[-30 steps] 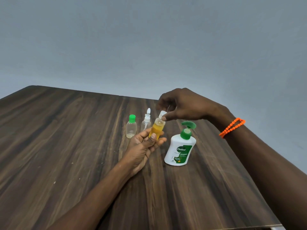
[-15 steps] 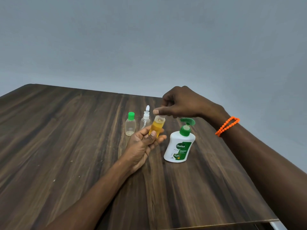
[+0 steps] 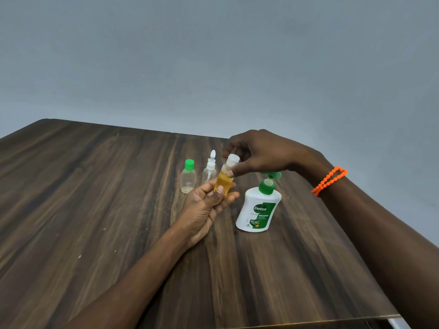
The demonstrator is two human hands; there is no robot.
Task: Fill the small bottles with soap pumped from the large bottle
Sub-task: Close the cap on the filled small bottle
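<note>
My left hand (image 3: 206,207) grips a small clear bottle (image 3: 223,182) filled with amber soap, tilted a little to the right above the table. My right hand (image 3: 259,154) pinches the white cap (image 3: 232,159) at that bottle's neck between thumb and fingers. The large white soap bottle (image 3: 257,211) with a green pump stands upright just right of my left hand. Behind stand two more small bottles: one with a green cap (image 3: 188,178), nearly empty, and a clear spray bottle (image 3: 209,170) with a white nozzle.
All of this sits on a dark wood-grain table (image 3: 95,210) whose far edge meets a plain grey wall. The table's right edge runs close to my right forearm, which wears an orange bead bracelet (image 3: 329,180).
My right hand lifted off the bottle's neck, then came back down; the white cap now sits at the neck under its fingers. My left hand kept hold of the amber bottle.
</note>
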